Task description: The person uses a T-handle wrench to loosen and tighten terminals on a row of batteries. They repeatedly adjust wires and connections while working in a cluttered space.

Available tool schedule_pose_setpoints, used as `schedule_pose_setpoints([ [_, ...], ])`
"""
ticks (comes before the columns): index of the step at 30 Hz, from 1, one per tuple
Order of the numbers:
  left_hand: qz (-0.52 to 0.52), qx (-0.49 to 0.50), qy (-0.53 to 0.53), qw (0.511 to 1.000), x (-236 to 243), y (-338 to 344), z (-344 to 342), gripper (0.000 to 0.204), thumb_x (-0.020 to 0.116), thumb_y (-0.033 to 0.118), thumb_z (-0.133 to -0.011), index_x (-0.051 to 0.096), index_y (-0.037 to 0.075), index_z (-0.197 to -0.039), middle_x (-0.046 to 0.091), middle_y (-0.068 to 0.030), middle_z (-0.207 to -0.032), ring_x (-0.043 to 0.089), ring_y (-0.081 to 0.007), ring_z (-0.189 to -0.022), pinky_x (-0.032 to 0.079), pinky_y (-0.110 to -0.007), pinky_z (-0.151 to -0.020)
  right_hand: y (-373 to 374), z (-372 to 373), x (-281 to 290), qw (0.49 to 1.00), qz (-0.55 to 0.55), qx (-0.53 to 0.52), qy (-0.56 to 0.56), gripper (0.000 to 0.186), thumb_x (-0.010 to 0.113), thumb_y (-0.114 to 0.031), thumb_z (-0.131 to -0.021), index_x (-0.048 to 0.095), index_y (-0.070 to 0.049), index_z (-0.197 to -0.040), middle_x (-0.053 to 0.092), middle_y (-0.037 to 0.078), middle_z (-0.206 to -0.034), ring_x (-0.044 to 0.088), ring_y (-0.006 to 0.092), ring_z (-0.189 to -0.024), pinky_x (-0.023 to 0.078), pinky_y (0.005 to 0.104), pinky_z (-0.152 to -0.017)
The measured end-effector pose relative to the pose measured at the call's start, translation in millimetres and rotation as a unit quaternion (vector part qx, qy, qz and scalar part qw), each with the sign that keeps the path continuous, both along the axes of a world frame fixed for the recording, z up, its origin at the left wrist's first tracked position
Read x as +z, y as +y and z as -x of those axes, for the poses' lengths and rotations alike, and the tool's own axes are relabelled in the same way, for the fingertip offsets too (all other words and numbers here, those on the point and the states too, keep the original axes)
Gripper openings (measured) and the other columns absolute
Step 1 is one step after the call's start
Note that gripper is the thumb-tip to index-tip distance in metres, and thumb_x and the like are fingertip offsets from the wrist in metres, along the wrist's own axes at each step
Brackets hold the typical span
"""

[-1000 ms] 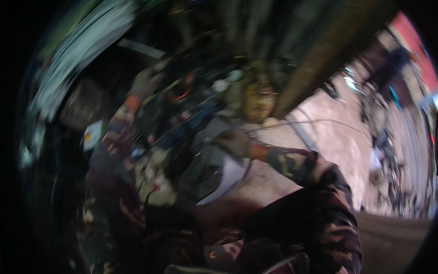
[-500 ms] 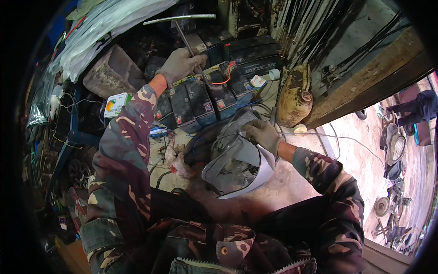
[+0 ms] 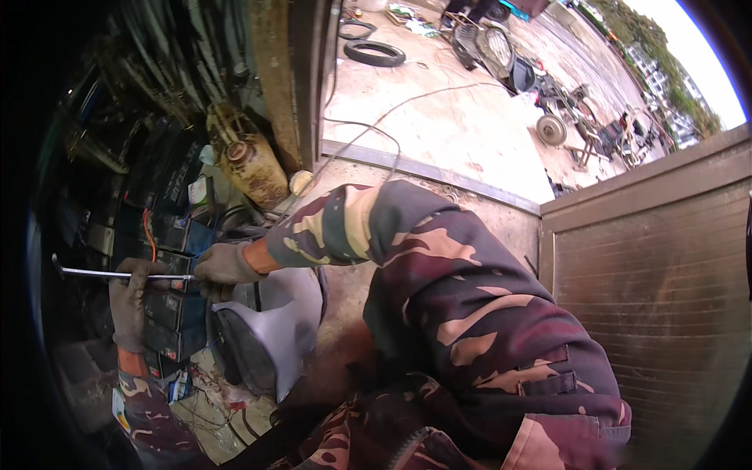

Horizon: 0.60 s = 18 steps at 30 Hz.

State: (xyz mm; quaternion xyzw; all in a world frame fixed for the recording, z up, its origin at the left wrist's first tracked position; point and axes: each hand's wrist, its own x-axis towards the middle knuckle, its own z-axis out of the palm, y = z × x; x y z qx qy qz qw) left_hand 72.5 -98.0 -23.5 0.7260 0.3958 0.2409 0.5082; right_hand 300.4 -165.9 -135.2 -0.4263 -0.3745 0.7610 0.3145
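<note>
A T-handle wrench (image 3: 90, 272) lies nearly level across the left of the view, its crossbar at the far left end. My gloved left hand (image 3: 129, 301) is closed around its shaft. At the shaft's other end, the gloved fingers of my right hand (image 3: 225, 265) are closed on the tip; whether a small part sits there is hidden. Below my right hand stands a grey plastic shell (image 3: 286, 309), dark inside, on the floor. Several black batteries (image 3: 163, 338) with red terminal marks sit in rows beneath and beside my left hand.
A stained yellowish jug (image 3: 254, 171) stands by the rusty door post (image 3: 276, 86). A cable (image 3: 399, 149) runs over the metal threshold (image 3: 439, 174). Outside are a black tyre (image 3: 374, 53), a wheel (image 3: 551, 130) and vehicle parts. A brown ribbed door panel (image 3: 650, 290) borders the right.
The view has swung right toward the doorway. My right hand has left the grey shell's edge and come to the wrench's tip. The wrench now lies level, still in my left hand.
</note>
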Motion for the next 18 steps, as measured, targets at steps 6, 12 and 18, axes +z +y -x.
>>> schedule_pose_setpoints([
  [6,-0.01,-0.001,-0.006,1.0,-4,5,-10,0.035,0.058,0.031,-0.109,0.068,-0.002,-0.104,0.072,-0.0091,-0.094,0.069,-0.0137,-0.079,0.056,-0.028,-0.076,5,-12,-22,0.998,-0.003,-0.061,-0.001,0.025,0.052,-0.017,-0.099,0.071,0.001,-0.096,0.075,0.013,-0.083,0.075,0.0229,-0.067,0.063,0.0388,-0.062],
  [12,0.04,0.117,-0.078,0.989,10,25,-4,0.045,0.059,0.039,-0.108,0.065,-0.002,-0.126,0.071,-0.0095,-0.108,0.066,-0.0109,-0.083,0.052,-0.025,-0.074,-3,-29,-37,0.997,0.003,-0.023,-0.078,0.023,0.053,-0.013,-0.096,0.071,0.001,-0.095,0.075,0.011,-0.084,0.074,0.0212,-0.067,0.061,0.0366,-0.061],
  [18,0.071,-0.036,-0.197,0.977,36,23,6,0.072,0.05,0.056,-0.108,0.047,0.001,-0.154,0.068,-0.0081,-0.115,0.061,-0.011,-0.084,0.053,-0.026,-0.072,-7,-33,-37,0.994,0.037,-0.071,-0.069,0.022,0.055,-0.016,-0.097,0.071,-0.001,-0.103,0.075,0.01,-0.088,0.073,0.0205,-0.067,0.061,0.0359,-0.06],
])
